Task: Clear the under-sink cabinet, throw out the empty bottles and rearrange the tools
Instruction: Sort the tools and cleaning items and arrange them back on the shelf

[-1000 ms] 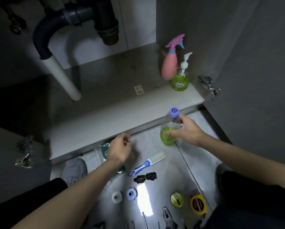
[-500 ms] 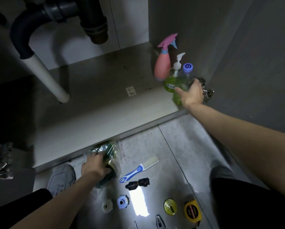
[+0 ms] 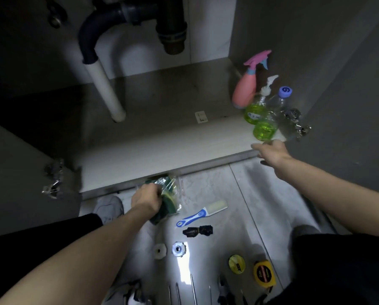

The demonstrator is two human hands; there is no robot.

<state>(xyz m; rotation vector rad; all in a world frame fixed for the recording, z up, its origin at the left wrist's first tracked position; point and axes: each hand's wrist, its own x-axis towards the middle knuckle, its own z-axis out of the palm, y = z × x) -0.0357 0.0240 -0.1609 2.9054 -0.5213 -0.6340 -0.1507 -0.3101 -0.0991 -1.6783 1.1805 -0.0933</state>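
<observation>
In the head view, the right hand (image 3: pixel 272 151) reaches forward with its arm extended over the tiled floor (image 3: pixel 208 186), fingers spread loosely, its grip open and holding nothing, just in front of the clear plastic bottle with green liquid and a purple cap (image 3: pixel 270 119). That bottle stands at the right front corner of the pale cabinet shelf (image 3: pixel 162 146), long axis upright, cap pointing up, beside the green pump dispenser bottle (image 3: pixel 254 110) and the pink spray bottle (image 3: pixel 245 91). The left hand (image 3: pixel 145 198) is lower, by the shelf's front edge, fingers curled, its grip closed on a crinkled clear bag of dark green material (image 3: pixel 167 198).
</observation>
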